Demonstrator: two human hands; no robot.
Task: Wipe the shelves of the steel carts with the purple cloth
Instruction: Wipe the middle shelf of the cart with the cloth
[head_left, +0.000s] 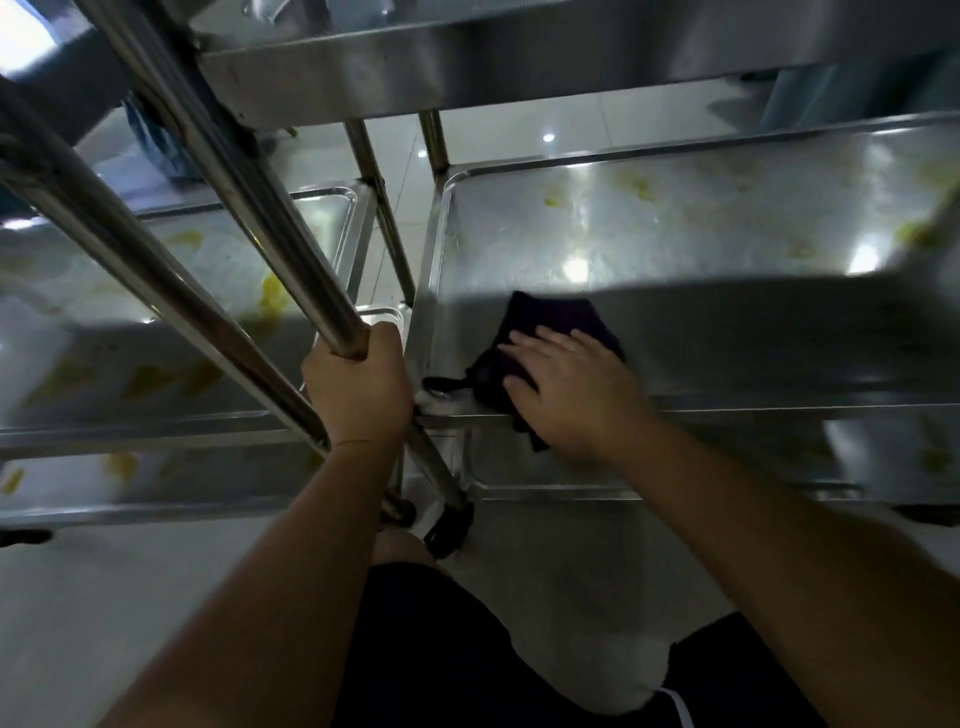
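The purple cloth lies on the near left corner of the right steel cart's middle shelf, one end hanging over the front rim. My right hand presses flat on the cloth with its fingers straight. My left hand grips the slanted steel post of that cart. Yellow smears dot the far part of the shelf. A second steel cart's shelf on the left carries yellow smears too.
The cart's upper shelf overhangs at the top. A lower shelf shows beneath my right hand. A black caster stands on the pale tiled floor by my knee. A blue object stands at the back left.
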